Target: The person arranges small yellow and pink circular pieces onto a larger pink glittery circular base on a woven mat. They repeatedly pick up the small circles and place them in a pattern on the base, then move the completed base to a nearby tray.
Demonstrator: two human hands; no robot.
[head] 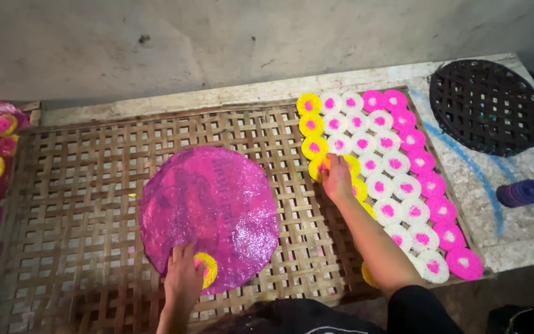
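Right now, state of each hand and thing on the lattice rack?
Left hand: grip pressed on a yellow-and-pink disc at the near edge of the round pink tray.
Right hand: grip on a yellow disc in the rows.
Round pink tray: flat on the lattice rack, nearly bare.
Disc rows: laid flat, edge to edge.
Black round grid: flat, bare.
Purple stack: untouched.

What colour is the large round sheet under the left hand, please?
Shiny magenta-pink, slightly purplish; the round sheet shows best in the head view.
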